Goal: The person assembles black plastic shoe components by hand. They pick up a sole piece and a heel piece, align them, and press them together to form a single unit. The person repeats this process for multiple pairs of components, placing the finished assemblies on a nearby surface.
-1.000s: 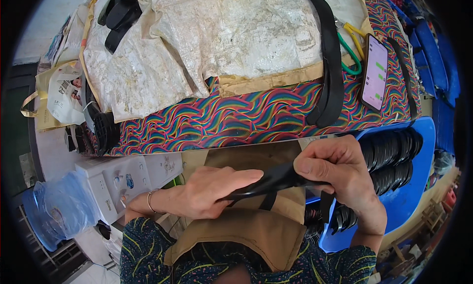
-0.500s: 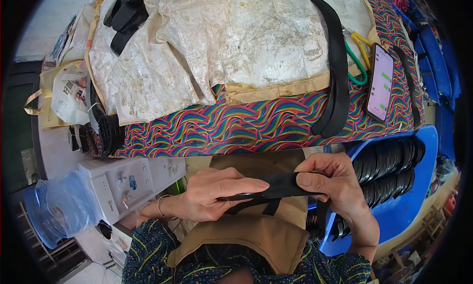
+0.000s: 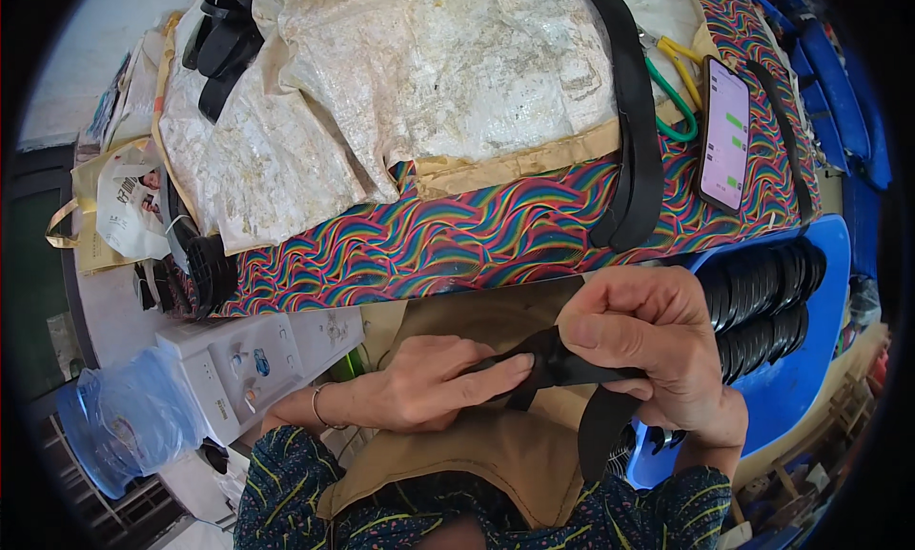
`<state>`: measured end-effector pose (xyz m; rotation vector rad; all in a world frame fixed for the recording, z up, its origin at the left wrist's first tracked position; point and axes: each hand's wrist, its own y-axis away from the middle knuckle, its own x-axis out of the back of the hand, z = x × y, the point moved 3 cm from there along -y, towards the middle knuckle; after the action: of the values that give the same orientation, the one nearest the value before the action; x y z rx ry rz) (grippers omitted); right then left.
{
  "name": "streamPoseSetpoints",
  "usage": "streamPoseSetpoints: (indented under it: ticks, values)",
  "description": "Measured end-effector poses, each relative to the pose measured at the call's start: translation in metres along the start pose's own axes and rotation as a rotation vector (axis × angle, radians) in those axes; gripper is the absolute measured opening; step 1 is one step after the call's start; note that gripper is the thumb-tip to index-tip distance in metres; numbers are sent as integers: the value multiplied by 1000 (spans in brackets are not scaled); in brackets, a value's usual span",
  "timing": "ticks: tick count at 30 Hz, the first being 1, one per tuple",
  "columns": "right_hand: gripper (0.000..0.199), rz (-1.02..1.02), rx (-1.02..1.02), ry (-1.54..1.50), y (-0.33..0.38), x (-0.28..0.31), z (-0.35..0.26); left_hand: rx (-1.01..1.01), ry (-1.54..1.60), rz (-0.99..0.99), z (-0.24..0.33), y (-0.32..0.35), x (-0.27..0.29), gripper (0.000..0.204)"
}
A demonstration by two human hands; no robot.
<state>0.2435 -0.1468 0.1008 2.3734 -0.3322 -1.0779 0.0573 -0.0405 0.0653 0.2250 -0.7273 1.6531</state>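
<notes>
Between my two hands is a black flat strap [image 3: 545,361], smooth and flexible, bent and creased near its middle. My left hand [image 3: 434,383] has its fingers closed on one end, the index finger lying along the strap. With thumb and fingers, my right hand [image 3: 648,340] pinches the other part. A wide dark end [image 3: 602,434] hangs below the right hand; whether it belongs to the same strap I cannot tell. Both hands are above my lap, over a brown apron [image 3: 457,455], just in front of the table edge.
Ahead stands a table with a colourful wavy cloth [image 3: 477,240] and a stained white sheet [image 3: 457,83]. Long black straps [image 3: 637,159], green-and-yellow-handled pliers [image 3: 679,83] and a phone [image 3: 724,135] lie at its right. A blue tub [image 3: 822,359] holds black straps. Left is a water dispenser [image 3: 257,364].
My right hand has risen slightly, and the strap, flatter before, is now bent and twisted. The dark hanging end shows more below the right hand. The view has shifted a little.
</notes>
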Motion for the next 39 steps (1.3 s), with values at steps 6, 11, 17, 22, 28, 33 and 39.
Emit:
streamPoseSetpoints:
  ticks: [6,11,17,22,28,33,39]
  values:
    - [15,46,98,22,-9,17,12,112,15,110,2,1,14,68]
    - [16,125,60,63,-8,26,32,174,14,190,5,-1,15,61]
    - [15,76,36,36,-14,28,44,273,81,224,7,-3,18,49]
    - [19,55,85,-26,-14,28,50,289,27,278,7,-4,20,45]
    - [17,83,164,2,-8,39,51,380,-10,280,8,-5,22,35]
    - [15,64,198,-51,-5,40,53,413,30,341,9,-4,29,35]
    - [14,76,231,-155,-3,36,62,460,117,437,10,-4,24,34]
